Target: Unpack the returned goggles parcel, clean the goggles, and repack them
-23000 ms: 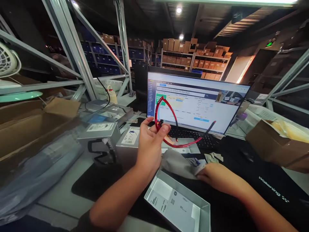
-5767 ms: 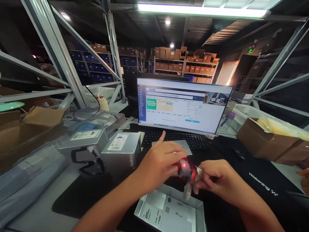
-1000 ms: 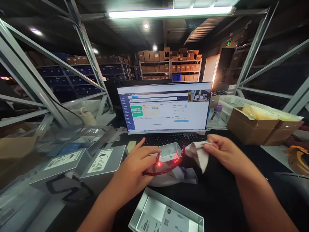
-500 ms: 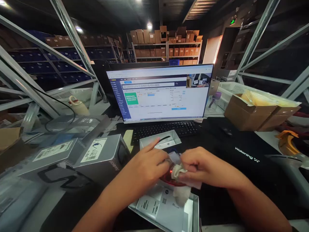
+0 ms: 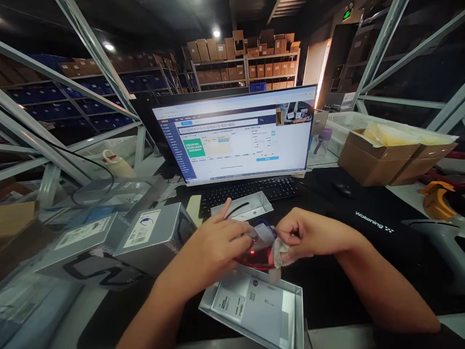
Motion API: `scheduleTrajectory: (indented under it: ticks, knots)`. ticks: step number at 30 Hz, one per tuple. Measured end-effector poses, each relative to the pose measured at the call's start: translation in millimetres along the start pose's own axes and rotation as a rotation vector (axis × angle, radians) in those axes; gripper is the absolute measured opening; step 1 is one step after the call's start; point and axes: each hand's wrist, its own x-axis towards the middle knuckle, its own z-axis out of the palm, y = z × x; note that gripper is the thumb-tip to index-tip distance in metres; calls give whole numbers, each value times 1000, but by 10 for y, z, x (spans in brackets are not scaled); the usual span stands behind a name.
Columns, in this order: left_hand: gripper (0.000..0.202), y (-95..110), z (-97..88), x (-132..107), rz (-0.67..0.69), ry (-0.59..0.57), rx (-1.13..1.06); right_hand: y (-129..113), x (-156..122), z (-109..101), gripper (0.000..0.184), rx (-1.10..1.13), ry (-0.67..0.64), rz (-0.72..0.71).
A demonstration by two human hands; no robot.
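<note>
Left hand (image 5: 214, 242) grips red glasses (image 5: 257, 260) crosswise near the table's front edge (image 5: 337, 335); right hand (image 5: 301, 235), nearer their free end, pinches cloth (image 5: 280, 252) against it

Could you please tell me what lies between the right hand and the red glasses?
The head view shows a pale cloth between the right hand and the red glasses.
</note>
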Motion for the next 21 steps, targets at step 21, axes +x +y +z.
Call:
scheduleTrajectory:
  ticks: [21]
  knots:
    - [20,162,175,127,45,61,158,-37,50,303,45,-154,300,-5]
